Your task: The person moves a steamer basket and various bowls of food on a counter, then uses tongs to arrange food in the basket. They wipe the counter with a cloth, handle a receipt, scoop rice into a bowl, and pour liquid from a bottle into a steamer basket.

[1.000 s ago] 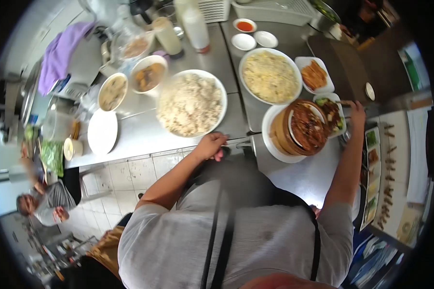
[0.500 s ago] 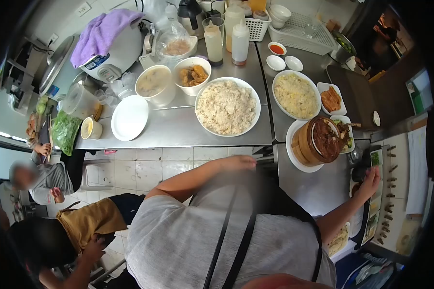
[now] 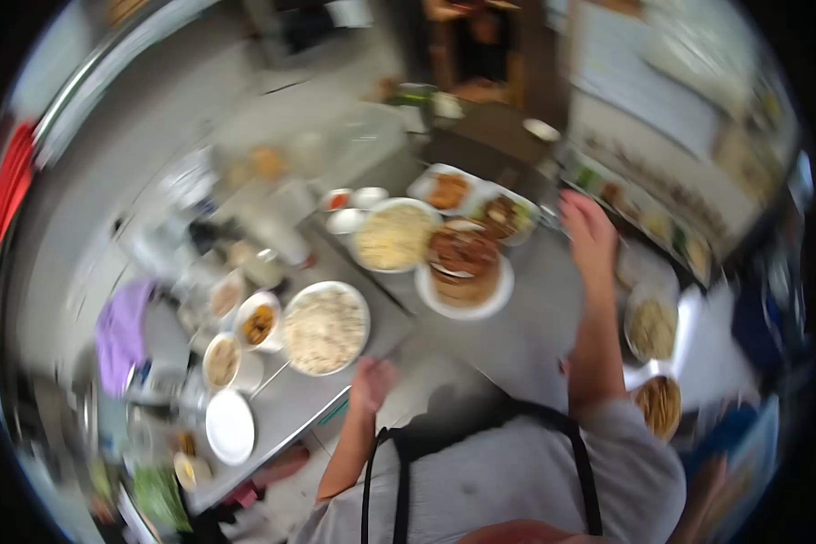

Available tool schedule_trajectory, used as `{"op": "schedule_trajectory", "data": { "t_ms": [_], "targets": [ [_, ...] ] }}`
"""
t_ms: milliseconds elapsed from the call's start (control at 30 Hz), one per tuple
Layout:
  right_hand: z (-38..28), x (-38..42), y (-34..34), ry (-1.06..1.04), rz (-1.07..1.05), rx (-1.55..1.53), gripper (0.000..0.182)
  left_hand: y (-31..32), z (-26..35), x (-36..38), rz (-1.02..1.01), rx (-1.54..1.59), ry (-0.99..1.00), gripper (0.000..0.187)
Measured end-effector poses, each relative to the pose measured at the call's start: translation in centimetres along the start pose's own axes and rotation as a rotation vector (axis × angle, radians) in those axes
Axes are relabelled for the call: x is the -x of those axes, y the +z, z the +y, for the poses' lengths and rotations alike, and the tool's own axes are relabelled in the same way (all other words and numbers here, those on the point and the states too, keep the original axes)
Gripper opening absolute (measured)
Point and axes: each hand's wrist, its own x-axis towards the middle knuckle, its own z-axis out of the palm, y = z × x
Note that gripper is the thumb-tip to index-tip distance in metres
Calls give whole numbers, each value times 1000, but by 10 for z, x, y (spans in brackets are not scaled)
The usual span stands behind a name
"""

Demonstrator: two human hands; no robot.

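Observation:
My left hand (image 3: 372, 383) hangs at the counter's front edge, just below the large white bowl of rice (image 3: 325, 328); blur hides its fingers. Over the right part of the counter, my right hand (image 3: 587, 220) is raised beside the garnish trays (image 3: 648, 213), its fingers smeared, and I cannot make out whether it holds anything. Left of it, a bamboo steamer (image 3: 462, 283) with brown meat on top sits on a white plate (image 3: 491, 308). Behind the steamer are a plate of yellow fried rice (image 3: 396, 235), a dish of orange-brown food (image 3: 448, 189) and a dish with greens (image 3: 502, 218).
A white plate (image 3: 230, 427), a soup container (image 3: 221, 360) and a bowl of fried pieces (image 3: 258, 322) line the left counter. A purple towel (image 3: 125, 335) lies far left. Noodles (image 3: 651, 327) stand at right. Part of another person (image 3: 707, 494) shows lower right.
The view has turned right and blurred. My left hand is now near the rice bowl, at the counter edge. My right hand now appears higher, near the upper end of the garnish trays.

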Motion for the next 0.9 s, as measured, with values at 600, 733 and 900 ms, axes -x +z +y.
{"op": "schedule_trajectory", "data": {
  "t_ms": [600,733,900],
  "targets": [
    [-39,-81,-223,52,-141,1073,32,-6,35,-47,399,151,78,38],
    [-17,-34,-312,603,-540,1238,25,-49,53,-23,399,-81,44,37],
    [-3,73,-356,1653,-905,484,44,-41,58,0,417,-194,33,35]
  ]
}}
